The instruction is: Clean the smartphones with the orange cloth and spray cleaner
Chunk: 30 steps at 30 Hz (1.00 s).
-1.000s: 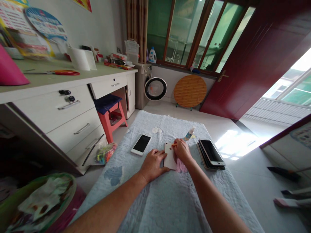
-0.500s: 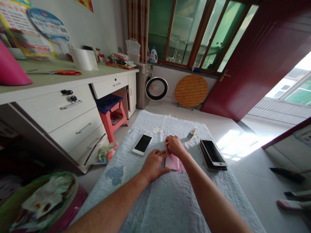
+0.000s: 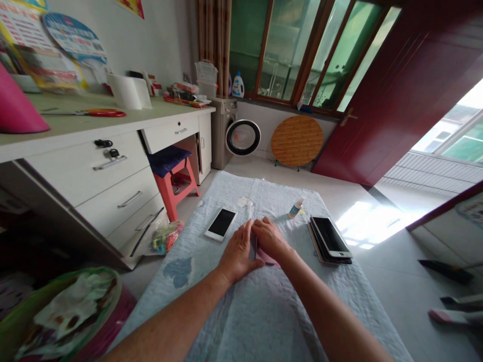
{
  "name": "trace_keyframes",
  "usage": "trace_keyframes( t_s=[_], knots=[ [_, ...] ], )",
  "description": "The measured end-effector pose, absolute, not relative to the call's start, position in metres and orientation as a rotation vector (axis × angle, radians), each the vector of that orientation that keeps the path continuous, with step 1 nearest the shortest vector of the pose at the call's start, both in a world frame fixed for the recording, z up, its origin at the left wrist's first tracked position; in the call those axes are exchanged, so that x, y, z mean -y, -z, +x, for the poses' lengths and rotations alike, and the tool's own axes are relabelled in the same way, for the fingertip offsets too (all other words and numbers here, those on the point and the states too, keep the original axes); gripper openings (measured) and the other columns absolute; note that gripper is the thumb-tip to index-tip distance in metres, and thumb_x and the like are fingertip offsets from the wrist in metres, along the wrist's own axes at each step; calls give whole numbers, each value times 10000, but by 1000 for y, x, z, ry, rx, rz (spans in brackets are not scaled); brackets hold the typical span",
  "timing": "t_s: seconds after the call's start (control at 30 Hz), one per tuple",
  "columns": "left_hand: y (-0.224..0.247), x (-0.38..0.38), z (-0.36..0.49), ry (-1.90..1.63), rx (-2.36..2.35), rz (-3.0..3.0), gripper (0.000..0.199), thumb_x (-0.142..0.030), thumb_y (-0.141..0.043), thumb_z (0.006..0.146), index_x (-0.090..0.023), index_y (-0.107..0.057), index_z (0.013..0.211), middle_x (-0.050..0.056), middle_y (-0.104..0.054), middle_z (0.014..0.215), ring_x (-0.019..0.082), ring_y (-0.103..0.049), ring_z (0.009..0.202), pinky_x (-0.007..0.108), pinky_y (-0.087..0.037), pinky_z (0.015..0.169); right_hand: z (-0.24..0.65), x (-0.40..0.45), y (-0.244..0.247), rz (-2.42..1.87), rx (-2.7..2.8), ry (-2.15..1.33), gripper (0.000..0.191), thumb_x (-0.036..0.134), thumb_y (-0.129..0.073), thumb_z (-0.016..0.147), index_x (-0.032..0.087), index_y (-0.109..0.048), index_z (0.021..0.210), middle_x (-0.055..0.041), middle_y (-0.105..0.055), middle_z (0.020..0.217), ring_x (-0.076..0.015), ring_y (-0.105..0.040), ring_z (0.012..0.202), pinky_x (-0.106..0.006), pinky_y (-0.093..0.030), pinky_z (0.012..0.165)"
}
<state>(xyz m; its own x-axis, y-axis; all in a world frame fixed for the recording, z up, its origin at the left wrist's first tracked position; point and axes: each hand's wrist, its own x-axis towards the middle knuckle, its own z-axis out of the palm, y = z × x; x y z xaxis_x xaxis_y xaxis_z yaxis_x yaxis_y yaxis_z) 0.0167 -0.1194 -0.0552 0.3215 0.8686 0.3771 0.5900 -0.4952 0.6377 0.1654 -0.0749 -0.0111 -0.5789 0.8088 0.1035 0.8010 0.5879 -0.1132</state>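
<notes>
A pink cloth lies at the middle of the covered table, mostly hidden under my right hand. The right fingers are bent and pressed together over it, beside a thin dark edge that may be a phone. My left hand rests against the left side of that edge, its thumb stretched toward the pink cloth and apart from the fingers. What lies between the hands is mostly hidden. A white phone with a dark screen lies to the left. To the right stands a small spray bottle.
Several stacked phones lie at the right edge of the blue tablecloth. A waste bin stands at the lower left. A red stool is by the white desk.
My right hand has shifted slightly left and down over the pink cloth, covering more of it. The fingers of my left hand have risen and now stand more upright.
</notes>
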Motion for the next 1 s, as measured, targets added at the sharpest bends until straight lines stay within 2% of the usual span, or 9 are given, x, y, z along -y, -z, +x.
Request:
trace_keyframes(
  t_s=[0.23, 0.33, 0.43, 0.57, 0.67, 0.83, 1.0],
  knots=[
    [55, 120, 16, -940, -1303, 2254, 1157, -347, -761, 635, -171, 10, 1478, 229, -334, 1454, 378, -357, 1339, 544, -338, 1071, 168, 106, 14, -1215, 2663, -214, 138, 139, -531, 864, 176, -636, 784, -21, -597, 816, -148, -466, 759, -283, -350, 806],
    [53, 120, 16, -924, -1297, 2280, 1062, -303, -695, 671, -181, -22, 1483, 210, -349, 1458, 362, -363, 1342, 541, -329, 1075, 172, 123, 13, -1233, 2605, -378, 154, 96, -530, 843, 189, -630, 770, -16, -612, 835, -154, -485, 823, -264, -366, 796],
    [51, 119, 16, -871, -1295, 2301, 919, -265, -653, 682, -195, -180, 1467, 170, -391, 1455, 333, -403, 1320, 504, -330, 1083, 176, 136, 8, -1264, 2558, -503, 192, 79, -518, 833, 209, -658, 842, -19, -632, 911, -165, -501, 901, -253, -384, 786],
    [48, 120, 15, -759, -1291, 2326, 720, -297, -681, 701, -207, -418, 1365, 113, -515, 1375, 314, -469, 1248, 464, -348, 1069, 180, 137, 7, -1226, 2521, -514, 219, 74, -505, 839, 200, -677, 889, -41, -638, 971, -170, -516, 916, -275, -394, 846],
    [45, 121, 15, -745, -1289, 2324, 612, -346, -716, 716, -223, -514, 1280, 75, -582, 1305, 305, -484, 1207, 443, -372, 1044, 182, 130, 9, -1196, 2457, -506, 240, 61, -490, 846, 182, -686, 913, -59, -639, 995, -172, -529, 932, -286, -393, 884],
    [42, 122, 15, -734, -1309, 2322, 637, -446, -751, 702, -230, -533, 1261, 65, -582, 1304, 300, -481, 1193, 439, -384, 1023, 188, 115, 13, -1311, 2420, -439, 264, 85, -470, 876, 174, -691, 990, -65, -643, 956, -168, -546, 912, -284, -399, 857],
    [37, 123, 15, -723, -1286, 2315, 683, -439, -759, 695, -253, -510, 1304, 52, -595, 1289, 295, -485, 1192, 440, -362, 1032, 191, 95, 17, -1391, 2417, -302, 207, 108, -492, 883, 175, -687, 902, -60, -647, 959, -165, -546, 909, -276, -384, 844]
  ],
)
